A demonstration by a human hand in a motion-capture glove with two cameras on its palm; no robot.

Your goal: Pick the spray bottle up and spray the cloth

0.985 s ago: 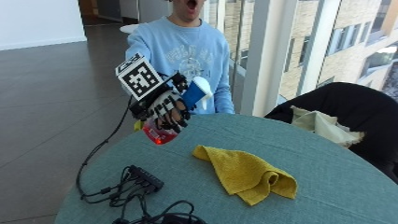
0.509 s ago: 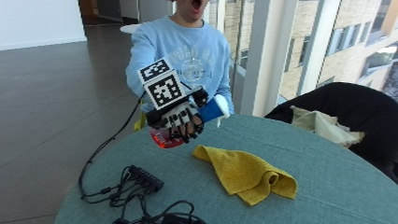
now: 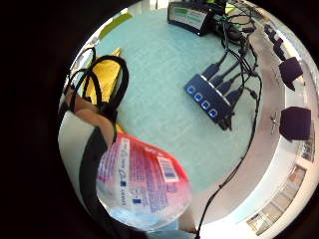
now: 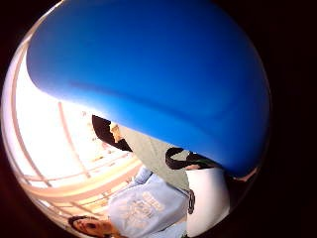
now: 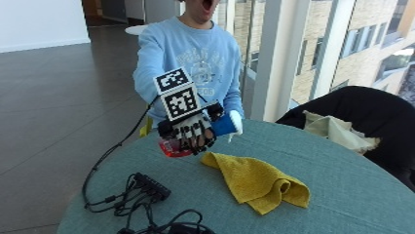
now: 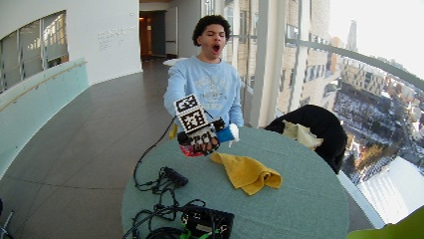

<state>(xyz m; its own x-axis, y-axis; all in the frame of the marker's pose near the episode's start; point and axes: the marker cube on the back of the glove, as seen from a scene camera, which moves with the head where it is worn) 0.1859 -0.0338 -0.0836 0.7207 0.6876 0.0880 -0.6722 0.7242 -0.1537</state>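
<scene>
Bottle vs hand: spray bottle held up off the counter, in the gloved right hand; red-tinted base sticks out below the fingers, blue spray head out the far side, twd the person's chest.
Cloth: yellow cloth lies crumpled on the counter, just right of the hand & lower, not touching the bottle.
Counter: round, teal-grey top. Left-front: black multi-port hub w/ cables. Wide view adds a black box at the near edge.
Room: grey tile floor at left, tall windows behind & right. Dark chair w/ pale fabric at far right.
Hand: fingers curled round the bottle body, gripping it. Little-finger palm view shows the labelled bottle close to the palm, above the counter.
</scene>
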